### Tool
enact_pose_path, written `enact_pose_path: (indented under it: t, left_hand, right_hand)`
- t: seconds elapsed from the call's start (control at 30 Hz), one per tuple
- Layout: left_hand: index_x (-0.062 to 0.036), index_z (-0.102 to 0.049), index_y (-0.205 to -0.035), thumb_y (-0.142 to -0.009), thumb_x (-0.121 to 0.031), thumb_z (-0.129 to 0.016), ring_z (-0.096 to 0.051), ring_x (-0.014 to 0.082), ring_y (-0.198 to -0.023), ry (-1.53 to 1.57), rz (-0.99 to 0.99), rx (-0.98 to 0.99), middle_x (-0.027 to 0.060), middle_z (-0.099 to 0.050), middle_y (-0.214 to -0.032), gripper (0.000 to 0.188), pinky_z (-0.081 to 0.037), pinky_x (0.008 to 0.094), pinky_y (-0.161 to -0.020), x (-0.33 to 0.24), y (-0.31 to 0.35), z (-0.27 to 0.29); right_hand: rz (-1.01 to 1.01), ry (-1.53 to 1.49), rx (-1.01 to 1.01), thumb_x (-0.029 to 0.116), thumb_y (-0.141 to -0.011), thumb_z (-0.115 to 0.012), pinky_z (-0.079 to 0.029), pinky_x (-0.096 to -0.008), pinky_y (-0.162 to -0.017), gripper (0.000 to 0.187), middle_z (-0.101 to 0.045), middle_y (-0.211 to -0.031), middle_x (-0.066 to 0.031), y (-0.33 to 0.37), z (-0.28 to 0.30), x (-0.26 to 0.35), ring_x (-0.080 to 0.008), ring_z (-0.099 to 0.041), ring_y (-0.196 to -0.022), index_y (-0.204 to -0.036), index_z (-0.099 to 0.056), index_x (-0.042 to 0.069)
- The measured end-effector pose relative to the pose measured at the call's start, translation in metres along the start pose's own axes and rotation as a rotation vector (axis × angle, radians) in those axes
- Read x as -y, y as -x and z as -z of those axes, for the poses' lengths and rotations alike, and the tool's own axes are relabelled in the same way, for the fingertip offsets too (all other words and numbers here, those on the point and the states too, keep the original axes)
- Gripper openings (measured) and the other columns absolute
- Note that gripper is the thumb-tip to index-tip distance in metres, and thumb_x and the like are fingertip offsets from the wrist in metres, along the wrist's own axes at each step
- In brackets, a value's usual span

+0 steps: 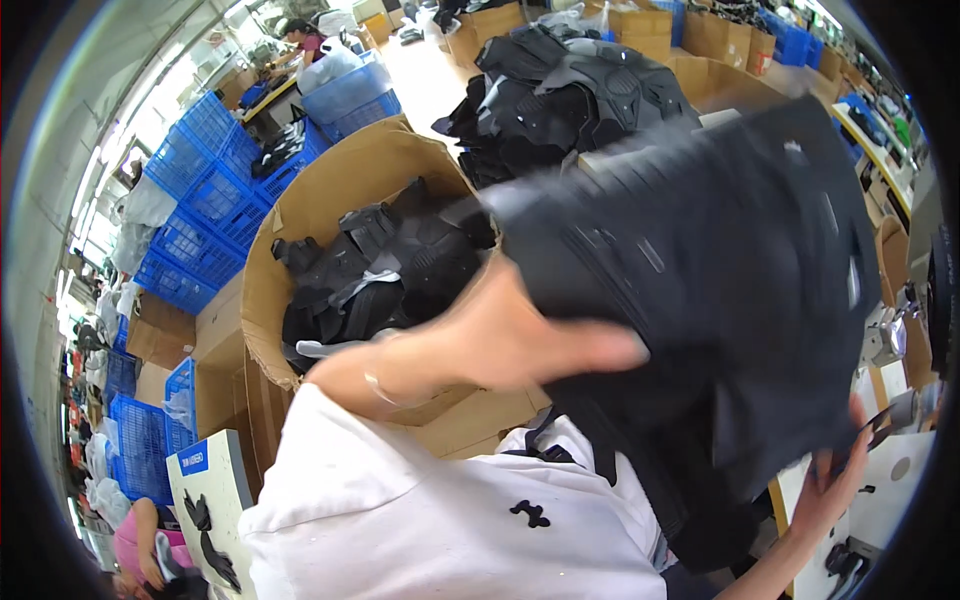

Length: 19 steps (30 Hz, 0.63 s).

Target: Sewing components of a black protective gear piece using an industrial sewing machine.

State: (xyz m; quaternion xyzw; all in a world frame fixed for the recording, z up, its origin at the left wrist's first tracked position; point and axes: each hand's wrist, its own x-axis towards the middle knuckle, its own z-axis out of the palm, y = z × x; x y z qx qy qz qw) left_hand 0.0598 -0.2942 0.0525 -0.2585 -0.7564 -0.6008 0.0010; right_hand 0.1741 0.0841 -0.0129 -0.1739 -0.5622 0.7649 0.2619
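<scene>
A large black padded piece (690, 290) with narrow slots, much like a panel of protective body armour, is raised before me. It is blurred by motion, so its exact kind cannot be made out. My left hand (530, 335) grips its left edge, thumb lying across the near face and fingers hidden behind. At the lower right edge my right hand (838, 478) is closed on the same piece, its fingers partly hidden. Beyond my left forearm, a round-bent cardboard box (262, 290) holds several black moulded armour pieces (400, 265).
More black armour pieces (585, 95) are heaped behind the box. Blue plastic crates (195, 240) stand stacked at left. A white-topped table (215, 465) with black straps is near left; a sewing machine (890, 340) stands at right. Other people (150, 545) sit farther off.
</scene>
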Motion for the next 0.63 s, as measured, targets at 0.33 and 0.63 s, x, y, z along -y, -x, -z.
enact_pose_path:
  t: [0.33,0.63]
  left_hand:
    - [0.0028,-0.058,-0.118,-0.086,-0.03,-0.069,-0.069,0.0224,-0.083,0.37,-0.163,-0.669,0.013,-0.069,-0.099,0.047,-0.059,0.0332,-0.071,-0.025,-0.004,0.284]
    - [-0.0096,-0.061,-0.117,-0.085,-0.027,-0.069,-0.062,0.0222,-0.104,-0.616,0.694,-0.285,0.0072,-0.066,-0.112,0.038,-0.051,0.0445,-0.084,0.167,-0.03,0.312]
  right_hand:
    - [-0.031,0.108,-0.242,0.019,-0.099,-0.054,-0.031,-0.0173,-0.057,0.035,-0.059,-0.103,0.0023,-0.044,0.071,-0.019,0.0004,-0.023,-0.052,-0.133,-0.053,0.009]
    - [0.087,0.846,-0.534,0.017,-0.094,-0.057,-0.032,-0.0159,-0.06,0.041,-0.057,-0.105,0.0022,-0.016,0.214,-0.043,-0.0013,-0.038,-0.062,-0.135,-0.052,0.011]
